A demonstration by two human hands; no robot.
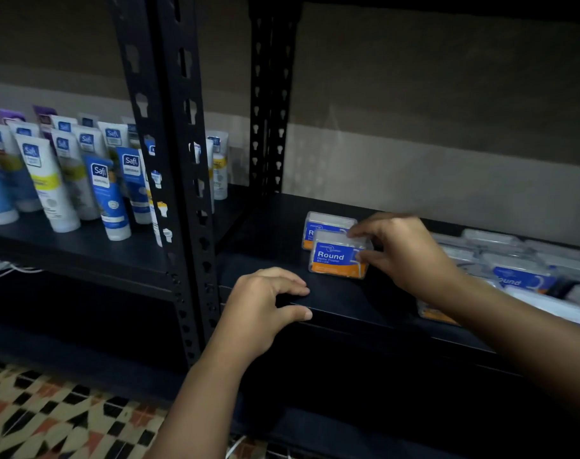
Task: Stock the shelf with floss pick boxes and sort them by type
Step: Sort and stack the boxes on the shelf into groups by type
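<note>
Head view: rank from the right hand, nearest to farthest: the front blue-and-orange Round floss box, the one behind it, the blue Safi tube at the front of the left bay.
1. Front blue-and-orange Round floss box: pinched by the right hand, on the black shelf.
2. Second Round box: directly behind it, just left of the fingertips.
3. Blue Safi tube: far left, beyond the black upright post.

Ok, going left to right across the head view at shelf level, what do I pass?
Safi tubes → black shelf upright → left hand on the shelf edge → Round floss box pinched by the right hand → pile of floss boxes.
</note>
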